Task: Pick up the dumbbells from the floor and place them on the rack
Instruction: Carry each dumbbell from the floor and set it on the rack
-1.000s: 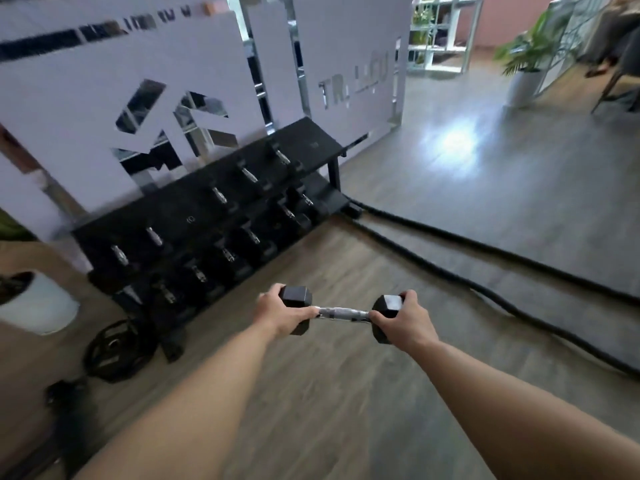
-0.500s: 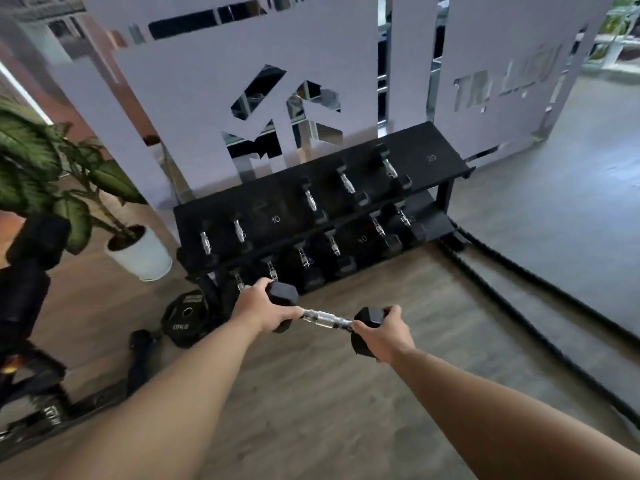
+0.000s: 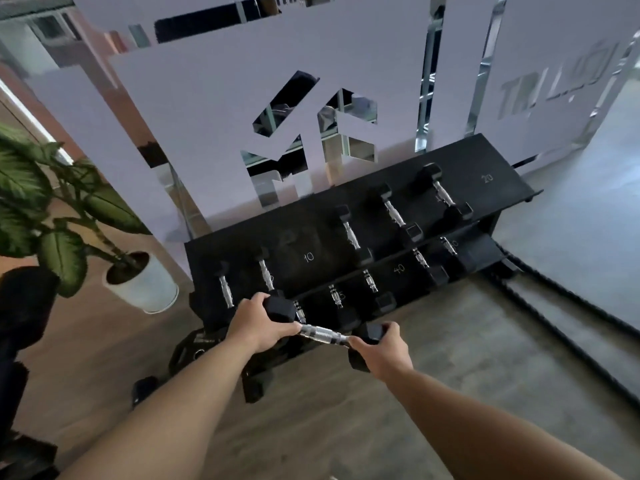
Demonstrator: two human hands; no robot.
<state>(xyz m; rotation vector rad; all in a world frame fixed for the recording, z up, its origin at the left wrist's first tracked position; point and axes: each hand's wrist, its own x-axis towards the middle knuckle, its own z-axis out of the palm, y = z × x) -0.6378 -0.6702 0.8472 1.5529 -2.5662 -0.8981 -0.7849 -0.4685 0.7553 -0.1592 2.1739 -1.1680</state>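
Note:
I hold one black hex dumbbell with a chrome handle in both hands, in the air in front of the rack's lower left corner. My left hand grips its left head and my right hand grips its right head, which sits a little lower. The black two-tier rack stands just beyond, against a white cut-out panel. Several dumbbells lie on both tiers. Bare slots marked 10, 20 and 40 show on the shelves.
A potted plant in a white pot stands left of the rack. A black weight plate lies on the floor by the rack's left foot. Two thick black ropes run across the floor at the right. Dark equipment fills the left edge.
I have come closer to the rack and turned to face it squarely. The dumbbell, still held in both hands, now hangs right in front of the lower tier.

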